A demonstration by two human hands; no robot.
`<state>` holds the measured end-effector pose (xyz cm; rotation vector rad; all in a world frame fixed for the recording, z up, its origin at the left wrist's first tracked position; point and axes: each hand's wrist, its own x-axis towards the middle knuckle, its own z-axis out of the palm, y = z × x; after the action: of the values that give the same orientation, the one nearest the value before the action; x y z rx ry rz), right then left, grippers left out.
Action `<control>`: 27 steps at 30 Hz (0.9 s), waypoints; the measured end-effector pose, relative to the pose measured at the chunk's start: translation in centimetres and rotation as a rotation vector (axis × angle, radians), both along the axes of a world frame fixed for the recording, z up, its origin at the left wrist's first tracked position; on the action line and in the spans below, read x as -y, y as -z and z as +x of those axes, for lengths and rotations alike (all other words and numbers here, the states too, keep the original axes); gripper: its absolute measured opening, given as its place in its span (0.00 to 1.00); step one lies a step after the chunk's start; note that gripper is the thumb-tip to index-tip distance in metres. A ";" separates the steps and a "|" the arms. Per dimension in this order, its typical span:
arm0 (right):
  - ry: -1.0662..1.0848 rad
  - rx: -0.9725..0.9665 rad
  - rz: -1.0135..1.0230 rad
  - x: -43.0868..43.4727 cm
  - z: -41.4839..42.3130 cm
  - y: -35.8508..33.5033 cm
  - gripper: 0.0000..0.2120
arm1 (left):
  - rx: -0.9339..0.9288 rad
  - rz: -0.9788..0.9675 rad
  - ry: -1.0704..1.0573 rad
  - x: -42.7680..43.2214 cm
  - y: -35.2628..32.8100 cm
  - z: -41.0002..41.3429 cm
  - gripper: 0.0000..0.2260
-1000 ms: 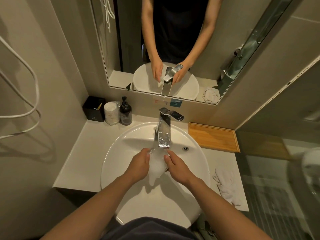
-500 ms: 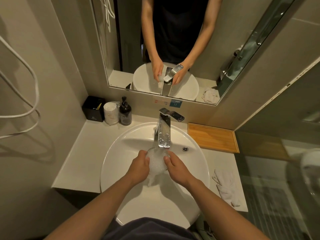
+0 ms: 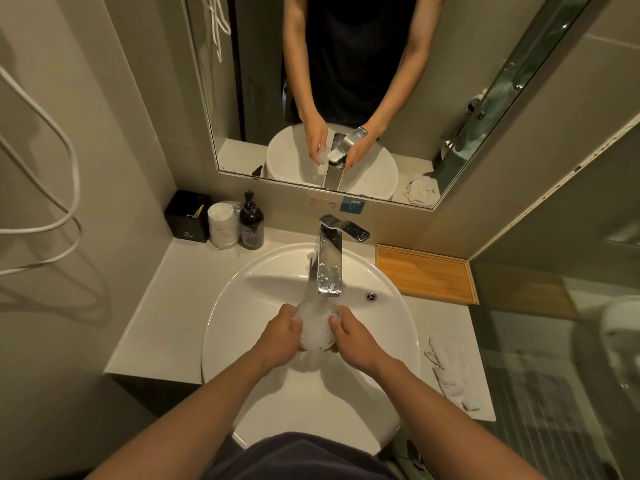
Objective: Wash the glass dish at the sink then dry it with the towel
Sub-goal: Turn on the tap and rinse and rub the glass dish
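A small clear glass dish (image 3: 316, 328), full of bubbling water, is held over the white round sink (image 3: 249, 306) right below the chrome tap's spout (image 3: 329, 268). Water runs from the spout into it. My left hand (image 3: 282, 336) grips its left side and my right hand (image 3: 351, 337) grips its right side, thumbs on the rim. A crumpled white towel (image 3: 450, 372) lies on the counter to the right of the sink.
At the back left of the counter stand a black box (image 3: 187, 216), a wrapped white roll (image 3: 222, 225) and a dark pump bottle (image 3: 251, 223). A wooden tray (image 3: 427, 273) sits at the back right. A mirror (image 3: 346, 81) hangs above; a glass partition is at the right.
Both hands have brought the dish up and closer under the spout, and it has filled with foaming water.
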<state>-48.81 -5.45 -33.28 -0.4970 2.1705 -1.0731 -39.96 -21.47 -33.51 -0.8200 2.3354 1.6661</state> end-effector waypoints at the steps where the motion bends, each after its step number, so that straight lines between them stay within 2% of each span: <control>1: -0.004 -0.005 0.001 0.1 -0.2 -0.1 0.18 | -0.009 0.001 0.023 0.1 -0.2 -0.1 0.13; 6: -0.024 -0.021 -0.046 0.3 -0.6 -0.7 0.17 | -0.083 -0.177 0.082 1.0 -0.6 -1.0 0.15; 10: 0.029 0.031 -0.049 0.1 -0.2 0.0 0.18 | -0.016 -0.081 -0.008 0.3 0.1 -0.6 0.11; 13: -0.011 -0.001 -0.008 0.0 -0.5 -0.2 0.19 | -0.012 -0.063 0.022 0.2 0.2 -0.6 0.12; 18: -0.098 -0.100 -0.031 0.1 -0.8 -0.8 0.18 | -0.133 -0.255 0.129 0.8 -0.3 -1.5 0.14; 20: -0.036 -0.071 -0.067 0.0 -0.6 -0.4 0.16 | -0.109 -0.221 0.069 0.7 0.0 -1.4 0.13; 23: 0.022 0.009 -0.051 0.0 -0.4 0.2 0.19 | -0.045 -0.088 0.003 0.4 0.4 -0.9 0.13; 25: 0.008 0.002 -0.053 0.0 -0.6 0.2 0.18 | -0.045 -0.071 0.044 0.5 0.2 -0.9 0.15; 27: -0.046 -0.038 -0.046 0.1 -0.9 -0.2 0.17 | -0.091 -0.141 0.119 0.9 0.0 -1.3 0.18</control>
<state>-49.68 -5.55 -33.10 -0.5895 2.1610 -1.0987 -41.25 -22.36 -33.50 -0.6257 2.5327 1.5367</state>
